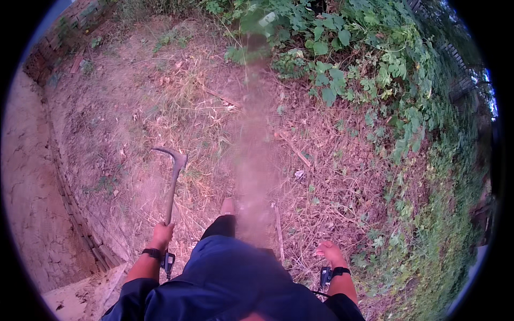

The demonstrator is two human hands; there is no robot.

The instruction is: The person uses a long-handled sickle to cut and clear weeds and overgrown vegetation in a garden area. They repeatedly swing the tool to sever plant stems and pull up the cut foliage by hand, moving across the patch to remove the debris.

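Creased navy shirt (227, 278), hook-bladed sickle (174, 179).

A hooked sickle (175, 177) is gripped by its handle (170, 203) in the left hand (162, 234), its blade (179, 157) curved leftward above straw-strewn ground (115, 136). The right hand (332, 253) is held loosely curled above dry stems (334, 216); the upper right is covered by leafy green vines (393, 69).

The place was marked as an overgrown plot outdoors by bare earth (91, 128) and dry stalks (348, 200), edged by bricks (78, 227) on the left and leafy vines (399, 67) on the right.
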